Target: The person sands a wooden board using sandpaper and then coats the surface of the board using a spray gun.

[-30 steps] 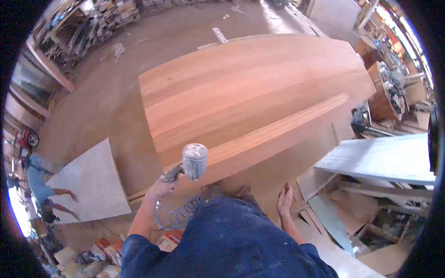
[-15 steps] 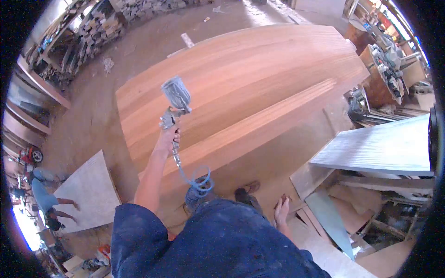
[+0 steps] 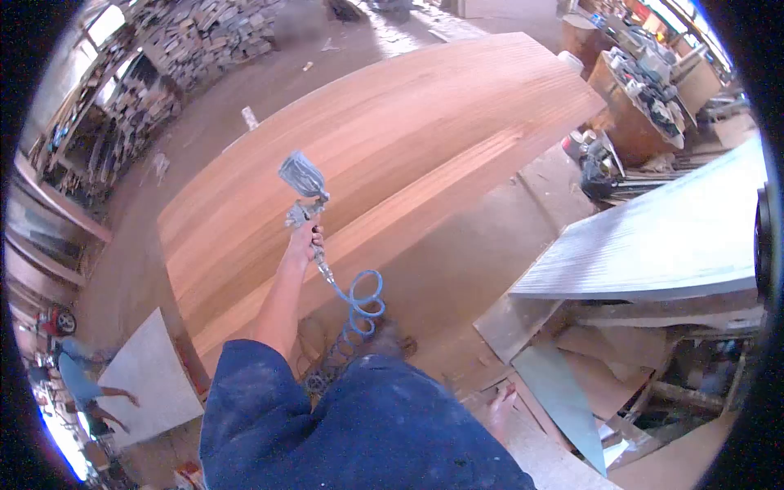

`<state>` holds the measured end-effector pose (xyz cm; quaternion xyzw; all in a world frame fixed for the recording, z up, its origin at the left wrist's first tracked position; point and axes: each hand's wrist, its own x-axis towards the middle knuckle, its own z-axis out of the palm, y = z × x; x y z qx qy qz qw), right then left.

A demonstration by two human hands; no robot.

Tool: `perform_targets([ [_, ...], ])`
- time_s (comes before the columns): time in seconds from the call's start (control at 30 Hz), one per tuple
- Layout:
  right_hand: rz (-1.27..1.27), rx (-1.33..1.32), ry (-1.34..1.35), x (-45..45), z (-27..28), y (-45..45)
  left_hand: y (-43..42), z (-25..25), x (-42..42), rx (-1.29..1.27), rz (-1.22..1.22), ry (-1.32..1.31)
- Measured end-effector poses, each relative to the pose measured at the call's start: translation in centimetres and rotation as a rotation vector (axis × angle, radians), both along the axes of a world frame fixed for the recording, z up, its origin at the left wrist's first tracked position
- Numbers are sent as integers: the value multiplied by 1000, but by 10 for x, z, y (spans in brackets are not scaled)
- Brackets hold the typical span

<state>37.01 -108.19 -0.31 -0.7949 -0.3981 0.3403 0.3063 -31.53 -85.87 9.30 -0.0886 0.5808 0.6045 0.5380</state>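
Note:
My left hand [image 3: 307, 242] is wrapped round the handle of a spray gun [image 3: 304, 214], held up over a large wooden panel [image 3: 367, 155]. The gun's grey cup [image 3: 302, 174] sits on top, tilted to the left. From the bottom of the handle a coiled blue air hose [image 3: 367, 304] hangs down towards my body. The panel has a reddish-brown wood grain and grooved strips along it. Low on the right, my right hand [image 3: 501, 406] hangs beside my body, near some leaning boards. It is blurred, and its fingers cannot be made out clearly.
At right lies a whitish grooved panel [image 3: 645, 233] above stacked boards, with a pale green sheet [image 3: 563, 400] leaning below. A co-worker [image 3: 82, 384] bends over a pale board [image 3: 151, 388] at left. Stacked wood [image 3: 204, 41] lines the back; a cluttered bench [image 3: 645, 98] stands at far right.
My view has turned, so the wooden panel sits further left and the whitish panel shows larger. The hose coils have swung right. My right hand has moved lower; the left still holds the spray gun.

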Motion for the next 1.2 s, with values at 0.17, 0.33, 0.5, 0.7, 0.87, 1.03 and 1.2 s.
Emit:
perform_targets([
  [0.17, 69, -1, -174, -3, 10, 30, 100, -33, 34, 49, -35, -70],
  [0.33, -44, -38, -90, 7, 22, 94, 211, -19, 88, 69, -129, -14],
  [0.5, -17, -84, -336, 60, -12, 179, 333, -8, 150, 83, -163, -38],
  [0.7, -182, -258, 152, 119, -21, 284, 480, -28, 213, 9, -212, -130],
  [0.87, -17, 304, -370, 123, -21, 368, 593, 0, 270, 25, -322, -49],
  [1.03, -254, -119, 251, 133, 25, 489, 699, -23, 313, 107, -316, -7],
  [1.2, -121, 221, 207, 191, -52, 611, 782, -3, 366, 57, -359, 32],
])
